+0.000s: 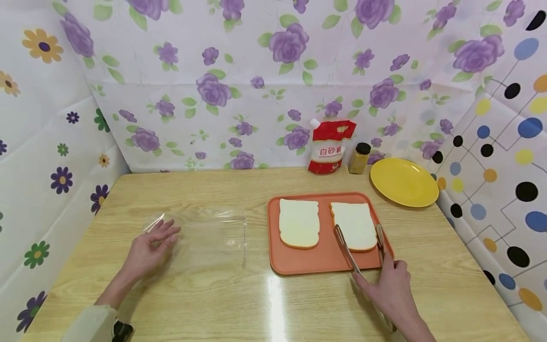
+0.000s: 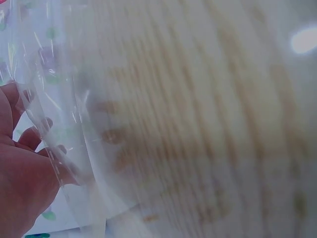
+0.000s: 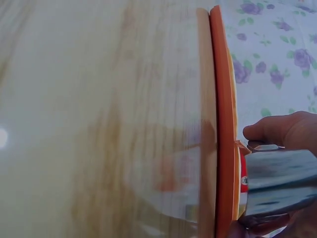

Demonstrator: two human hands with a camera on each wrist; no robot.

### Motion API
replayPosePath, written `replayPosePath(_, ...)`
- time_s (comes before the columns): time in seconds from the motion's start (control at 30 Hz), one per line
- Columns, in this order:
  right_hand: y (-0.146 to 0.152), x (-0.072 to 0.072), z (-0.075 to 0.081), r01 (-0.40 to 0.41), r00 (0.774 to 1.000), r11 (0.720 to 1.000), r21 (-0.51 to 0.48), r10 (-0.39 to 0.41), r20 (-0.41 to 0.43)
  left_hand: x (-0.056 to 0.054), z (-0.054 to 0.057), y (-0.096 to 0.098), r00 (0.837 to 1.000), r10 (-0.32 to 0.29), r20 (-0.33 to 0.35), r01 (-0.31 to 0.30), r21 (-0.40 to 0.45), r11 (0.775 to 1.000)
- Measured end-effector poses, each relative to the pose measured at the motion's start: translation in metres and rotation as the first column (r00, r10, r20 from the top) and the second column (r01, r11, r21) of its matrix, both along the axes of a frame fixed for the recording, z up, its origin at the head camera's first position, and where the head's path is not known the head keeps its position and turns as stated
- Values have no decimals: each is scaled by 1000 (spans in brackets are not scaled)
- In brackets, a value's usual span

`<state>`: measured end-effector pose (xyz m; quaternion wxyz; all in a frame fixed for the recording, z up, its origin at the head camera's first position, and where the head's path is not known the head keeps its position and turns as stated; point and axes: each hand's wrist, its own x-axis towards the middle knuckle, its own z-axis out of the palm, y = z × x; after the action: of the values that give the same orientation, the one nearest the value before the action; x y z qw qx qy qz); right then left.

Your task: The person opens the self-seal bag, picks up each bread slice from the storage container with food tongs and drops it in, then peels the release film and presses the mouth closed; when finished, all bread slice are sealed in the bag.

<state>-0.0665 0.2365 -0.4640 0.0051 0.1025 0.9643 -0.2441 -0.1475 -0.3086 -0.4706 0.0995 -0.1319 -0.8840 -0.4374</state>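
My right hand (image 1: 389,289) grips metal tongs (image 1: 348,254). Their two arms stand apart, with tips at the left and right sides of the right bread slice (image 1: 354,225). A second bread slice (image 1: 299,223) lies to the left on the same orange tray (image 1: 295,263). At the left, my left hand (image 1: 149,249) rests against the near-left side of a clear plastic container (image 1: 213,237), its fingers relaxed and spread. Through the clear plastic (image 2: 74,124), the fingertips (image 2: 47,124) show in the left wrist view. In the right wrist view, the tongs (image 3: 277,183) partly hide the tray's edge.
Behind the tray, a red and white pouch (image 1: 326,147) stands beside a small black-capped jar (image 1: 359,157). A yellow plate (image 1: 403,183) sits at the back right. Patterned cloth walls (image 1: 265,118) border the wooden table (image 1: 213,304) at the back and both sides.
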Motion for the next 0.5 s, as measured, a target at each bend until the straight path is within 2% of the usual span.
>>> replayPosePath(0.13, 1, -2, 1, -8, 1000, 1000, 28, 8, -11, -2, -1, 2, 1000, -11, -8, 11, 8, 1000)
replayPosePath(0.37, 1, -2, -3, -40, 993, 997, 61, 46, -107, -2, -2, 1, 1000, -15, -11, 15, 17, 1000)
replayPosePath(0.5, 0, 0, -6, -30, 991, 997, 70, 39, -126, -1, -3, 2, 1000, -15, -17, 15, 2, 1000)
